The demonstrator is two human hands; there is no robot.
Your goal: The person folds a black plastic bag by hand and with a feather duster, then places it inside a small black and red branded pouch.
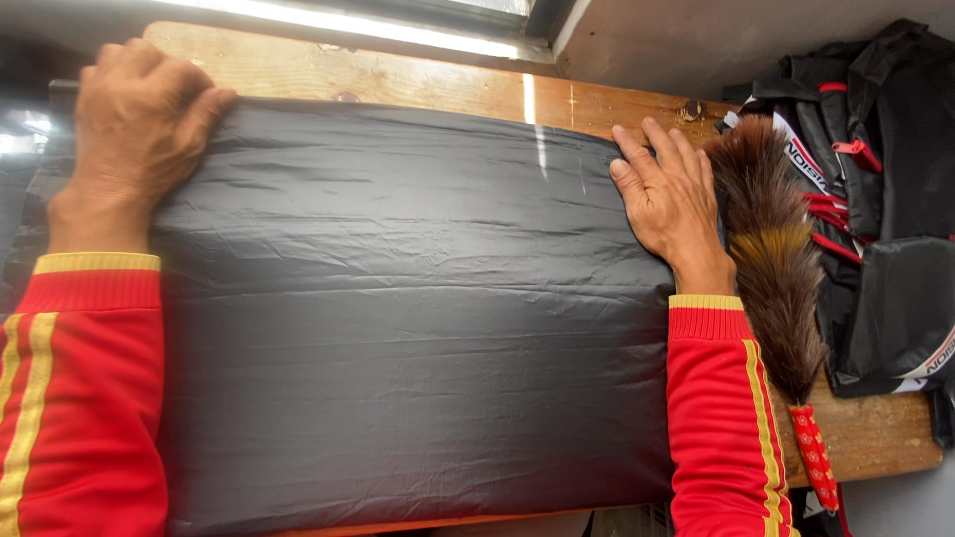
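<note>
A large black plastic sheet [398, 298] lies spread flat over a wooden tabletop [418, 78]. My left hand [134, 124] rests at the sheet's far left corner, fingers curled over its edge. My right hand [668, 194] lies flat with fingers spread on the sheet's far right edge, partly on the bare wood. Both arms wear red sleeves with yellow stripes. A brown feather duster [771, 249] with a red handle lies just right of my right hand.
A black bag with red straps and white trim [875, 199] sits on the table's right end, touching the duster. A window sill and bright pane [398, 20] run along the far edge. A grey wall rises at the back right.
</note>
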